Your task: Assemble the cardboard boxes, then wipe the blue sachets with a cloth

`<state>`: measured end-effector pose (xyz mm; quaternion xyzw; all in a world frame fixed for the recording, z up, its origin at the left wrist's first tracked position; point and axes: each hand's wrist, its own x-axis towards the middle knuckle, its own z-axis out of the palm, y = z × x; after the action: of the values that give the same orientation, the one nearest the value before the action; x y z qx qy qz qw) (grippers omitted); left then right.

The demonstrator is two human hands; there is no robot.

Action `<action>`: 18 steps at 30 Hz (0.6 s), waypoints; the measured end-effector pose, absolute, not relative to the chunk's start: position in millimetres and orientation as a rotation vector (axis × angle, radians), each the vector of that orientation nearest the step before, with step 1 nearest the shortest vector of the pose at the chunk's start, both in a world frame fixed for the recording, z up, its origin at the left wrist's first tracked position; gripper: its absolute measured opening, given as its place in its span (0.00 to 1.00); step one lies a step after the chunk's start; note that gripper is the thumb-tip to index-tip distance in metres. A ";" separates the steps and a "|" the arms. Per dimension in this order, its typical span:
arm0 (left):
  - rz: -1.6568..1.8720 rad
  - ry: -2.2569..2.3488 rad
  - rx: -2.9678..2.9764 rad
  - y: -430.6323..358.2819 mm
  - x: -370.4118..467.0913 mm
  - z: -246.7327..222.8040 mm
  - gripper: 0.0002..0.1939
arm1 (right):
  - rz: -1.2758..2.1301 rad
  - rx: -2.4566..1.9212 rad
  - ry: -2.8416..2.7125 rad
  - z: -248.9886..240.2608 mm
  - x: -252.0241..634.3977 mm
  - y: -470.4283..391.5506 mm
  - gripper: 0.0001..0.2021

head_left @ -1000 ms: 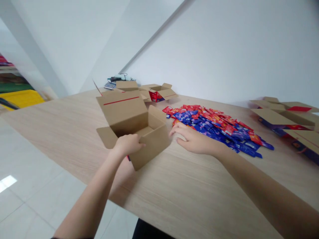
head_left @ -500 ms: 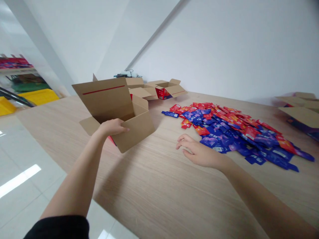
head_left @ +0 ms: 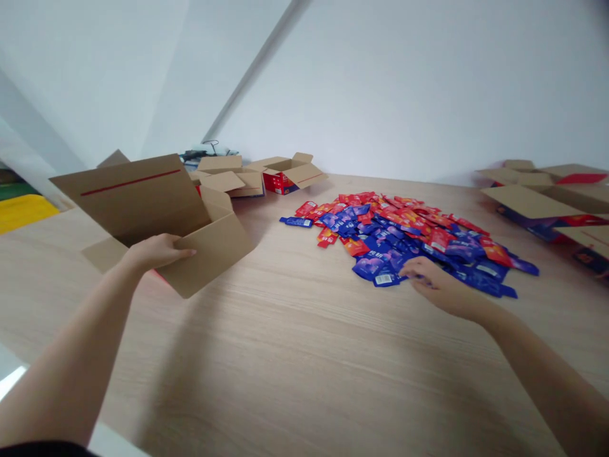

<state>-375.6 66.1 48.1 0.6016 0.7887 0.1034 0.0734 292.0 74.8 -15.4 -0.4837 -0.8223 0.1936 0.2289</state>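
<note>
An open cardboard box, its flaps spread, is tilted at the left of the table. My left hand grips its near wall, thumb on the outer flap and the other fingers hidden behind the edge. To the right lies a heap of red and blue packets. My right hand is at the front edge of this heap, its fingers bent over the blue packets; whether it holds one cannot be made out.
More open boxes stand at the back left, near a dark wire item. Another group of open boxes is at the right edge. A yellow bin shows at far left, beyond the wooden table.
My right hand has moved right to the front of the packet heap. The view has turned right, and my left hand still grips the box.
</note>
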 end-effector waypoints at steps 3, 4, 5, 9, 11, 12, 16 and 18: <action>0.078 2.473 1.839 64.2 -362.6 56.7 0.28 | 0.529 -1.488 -2.059 -24.3 345.5 76.0 0.15; 0.028 2.554 1.917 63.0 -352.3 59.7 0.31 | 0.523 -1.570 -1.972 -26.6 362.9 79.5 0.15; -0.006 2.642 2.021 62.4 -338.5 62.5 0.32 | 0.507 -1.654 -1.884 -28.3 379.6 84.5 0.16; 0.392 2.605 2.391 78.2 -258.7 63.0 0.26 | 0.342 -1.911 -1.634 -29.4 433.5 108.9 0.24; 0.511 2.246 2.458 100.6 -216.1 51.4 0.22 | 0.250 -1.994 -1.608 -27.7 453.8 112.7 0.24; 0.483 2.138 2.476 113.4 -196.5 42.0 0.21 | 0.212 -2.034 -1.611 -26.6 463.7 109.8 0.23; 0.452 1.735 2.449 151.8 -129.2 -11.7 0.18 | 0.030 -2.268 -1.551 -24.1 514.0 57.9 0.26; 0.486 1.545 2.399 156.3 -102.2 -39.4 0.19 | -0.121 -2.514 -1.348 -28.1 547.1 10.6 0.35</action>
<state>-102.2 156.3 -39.4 0.8225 0.5297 0.1667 0.1233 547.1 10.6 -28.1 -0.8715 -0.4672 -0.0420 0.1430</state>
